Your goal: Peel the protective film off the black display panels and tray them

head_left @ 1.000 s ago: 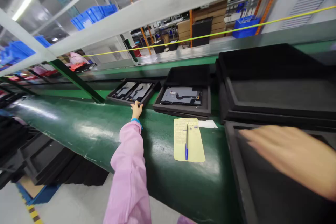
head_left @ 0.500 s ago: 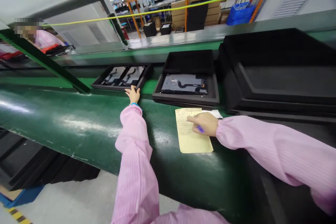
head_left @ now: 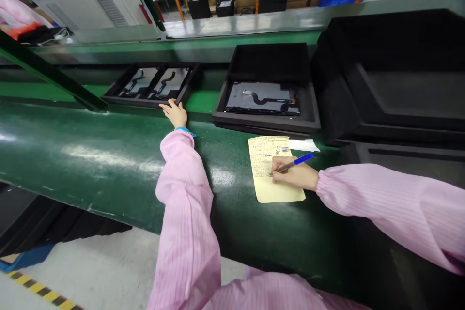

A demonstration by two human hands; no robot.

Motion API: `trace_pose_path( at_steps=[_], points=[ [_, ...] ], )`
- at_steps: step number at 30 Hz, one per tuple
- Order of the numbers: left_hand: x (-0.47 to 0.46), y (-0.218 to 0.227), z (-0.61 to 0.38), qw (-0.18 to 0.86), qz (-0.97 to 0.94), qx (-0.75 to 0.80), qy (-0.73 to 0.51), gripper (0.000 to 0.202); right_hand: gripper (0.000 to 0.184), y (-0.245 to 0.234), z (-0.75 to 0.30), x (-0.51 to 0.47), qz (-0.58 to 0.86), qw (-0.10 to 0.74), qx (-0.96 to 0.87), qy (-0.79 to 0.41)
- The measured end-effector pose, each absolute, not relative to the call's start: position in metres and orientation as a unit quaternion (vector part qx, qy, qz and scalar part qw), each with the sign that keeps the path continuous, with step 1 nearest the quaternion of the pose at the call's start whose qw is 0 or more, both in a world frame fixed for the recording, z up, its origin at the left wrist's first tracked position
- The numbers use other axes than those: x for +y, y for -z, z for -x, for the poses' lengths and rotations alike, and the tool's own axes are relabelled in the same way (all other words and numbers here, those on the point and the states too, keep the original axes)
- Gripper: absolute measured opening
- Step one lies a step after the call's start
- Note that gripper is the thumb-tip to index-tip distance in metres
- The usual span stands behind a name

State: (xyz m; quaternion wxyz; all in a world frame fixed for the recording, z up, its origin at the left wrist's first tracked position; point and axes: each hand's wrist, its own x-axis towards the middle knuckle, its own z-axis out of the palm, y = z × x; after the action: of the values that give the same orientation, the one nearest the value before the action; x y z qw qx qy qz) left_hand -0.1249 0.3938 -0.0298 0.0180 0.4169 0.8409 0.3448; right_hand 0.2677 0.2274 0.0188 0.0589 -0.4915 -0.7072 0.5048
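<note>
My right hand [head_left: 295,174] grips a blue-capped pen [head_left: 303,158], its tip at the handwritten lines on a yellow paper sheet [head_left: 279,195]. A white paper strip [head_left: 304,145] sticks out beside the sheet's top. My left hand [head_left: 176,113], fingers spread, touches the near right edge of a black foam tray [head_left: 136,101]. Two flat panels with dark ribbon cables, one of them the nearer panel [head_left: 170,85], lie in that tray's two compartments. To its right, a second black tray [head_left: 267,123] holds one similar panel [head_left: 263,98] in its front compartment.
Stacked black foam trays [head_left: 403,72] stand on the right. A slanted green post [head_left: 54,75] rises at the left of the green workbench [head_left: 119,155]. More black foam pieces [head_left: 69,223] sit below the bench at lower left. A person's pink sleeve [head_left: 18,9] shows at upper left.
The view has tipped downward. My right hand has gone from an extended finger over the sheet to a writing grip, with the pen plainly visible. My left hand stays at the tray's edge.
</note>
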Motion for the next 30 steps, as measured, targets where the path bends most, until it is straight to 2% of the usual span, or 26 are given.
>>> trace_pose_path(
  at_steps=[5, 11, 17, 24, 30],
  points=[
    [0.39, 0.026, 0.123, 0.014, -0.406, 0.841, -0.357, 0.04, 0.007, -0.021, -0.264, 0.226, 0.489, 0.05, -0.725, -0.482],
    [0.386, 0.026, 0.123, 0.006, -0.405, 0.841, -0.359, 0.049, 0.019, -0.027, -0.265, 0.224, 0.47, 0.038, -0.743, -0.474],
    [0.378, 0.03, 0.125, -0.028, -0.389, 0.848, -0.36, 0.05, 0.023, -0.025, -0.266, 0.223, 0.474, 0.036, -0.764, -0.436],
    [0.352, 0.031, 0.121, -0.059, -0.375, 0.858, -0.347, 0.048, 0.026, -0.038, -0.26, 0.232, 0.52, 0.008, -0.819, -0.243],
    [0.319, 0.026, 0.104, -0.049, -0.357, 0.871, -0.336, 0.048, 0.037, -0.094, -0.317, 0.182, 0.484, 0.012, -0.867, -0.117]
  ],
)
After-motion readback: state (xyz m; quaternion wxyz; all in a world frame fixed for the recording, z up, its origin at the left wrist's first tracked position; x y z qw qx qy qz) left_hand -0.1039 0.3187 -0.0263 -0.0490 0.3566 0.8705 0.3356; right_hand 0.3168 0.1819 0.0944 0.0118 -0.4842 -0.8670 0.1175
